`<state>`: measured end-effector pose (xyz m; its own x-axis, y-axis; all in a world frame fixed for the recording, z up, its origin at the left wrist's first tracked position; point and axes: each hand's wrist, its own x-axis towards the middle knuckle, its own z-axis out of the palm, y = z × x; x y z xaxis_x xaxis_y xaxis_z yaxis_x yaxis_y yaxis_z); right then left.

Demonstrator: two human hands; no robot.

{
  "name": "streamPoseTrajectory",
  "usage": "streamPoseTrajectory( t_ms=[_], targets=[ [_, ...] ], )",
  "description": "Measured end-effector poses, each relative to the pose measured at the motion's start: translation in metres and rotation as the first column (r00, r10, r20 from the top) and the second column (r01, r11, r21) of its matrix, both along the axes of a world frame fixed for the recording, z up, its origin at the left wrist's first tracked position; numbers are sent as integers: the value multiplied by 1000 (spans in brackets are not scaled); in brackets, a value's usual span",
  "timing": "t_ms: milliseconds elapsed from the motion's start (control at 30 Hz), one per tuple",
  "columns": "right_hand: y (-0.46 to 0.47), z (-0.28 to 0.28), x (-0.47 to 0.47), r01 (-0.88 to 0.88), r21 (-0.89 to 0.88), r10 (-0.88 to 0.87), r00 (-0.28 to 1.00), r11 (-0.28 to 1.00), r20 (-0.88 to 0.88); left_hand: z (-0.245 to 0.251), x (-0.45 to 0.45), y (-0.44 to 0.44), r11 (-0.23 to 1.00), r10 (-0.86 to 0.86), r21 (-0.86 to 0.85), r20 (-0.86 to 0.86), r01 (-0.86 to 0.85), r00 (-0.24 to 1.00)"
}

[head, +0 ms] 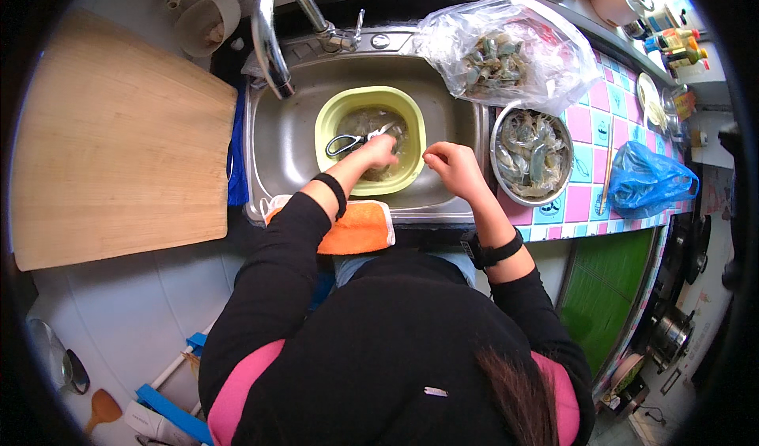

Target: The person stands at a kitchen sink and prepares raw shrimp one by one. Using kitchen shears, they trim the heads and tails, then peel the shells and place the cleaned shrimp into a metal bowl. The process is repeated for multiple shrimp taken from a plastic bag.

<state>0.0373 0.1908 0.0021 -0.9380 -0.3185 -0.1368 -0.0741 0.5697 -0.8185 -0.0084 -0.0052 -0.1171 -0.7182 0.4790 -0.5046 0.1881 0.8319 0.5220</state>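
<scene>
A yellow-green plastic basin (413, 173) with murky water stands in the steel sink (278, 149). Over the basin is my left hand (381, 151), fingers pointing down; whether it grips anything is hidden. Scissors (347, 143) with dark handles lie in the basin beside that hand. My right hand (452, 166) is held at the basin's right rim, fingertips pinched together; too little shows to tell if something small is between them. To its right, a round metal bowl (497, 176) holds raw shrimp (536, 155). Behind that bowl, a clear plastic bag (557, 60) contains shrimp pieces (495, 60).
A chrome faucet (270, 42) arches over the sink's left part. A wooden board (130, 143) stands at left. An orange cloth (359, 226) hangs over the front edge. Chopsticks (607, 170) and a blue plastic bag (649, 179) lie on the checked counter cover (578, 179).
</scene>
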Motion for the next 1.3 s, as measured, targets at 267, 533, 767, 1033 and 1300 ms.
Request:
streamPoseTrajectory(
  t_ms=[267,533,767,1033,1300],
  targets=[
    [-41,-51,-18,2,-28,-4,996,1000,-93,69,4,-6,159,276,445,837,-881,473],
    [-41,-36,-26,123,-378,42,915,918,400,93,11,-17,768,605,570,-493,-293,625],
    [-29,-31,-23,368,-616,148,766,696,625,114,14,-14,953,76,239,-787,189,612],
    [-20,-20,-26,359,-550,222,648,754,728,108,15,-12,938,-30,193,-782,289,622],
    [-21,-25,-21,81,-488,225,814,869,536,103,20,-17,911,5,280,-743,304,670]
  ],
)
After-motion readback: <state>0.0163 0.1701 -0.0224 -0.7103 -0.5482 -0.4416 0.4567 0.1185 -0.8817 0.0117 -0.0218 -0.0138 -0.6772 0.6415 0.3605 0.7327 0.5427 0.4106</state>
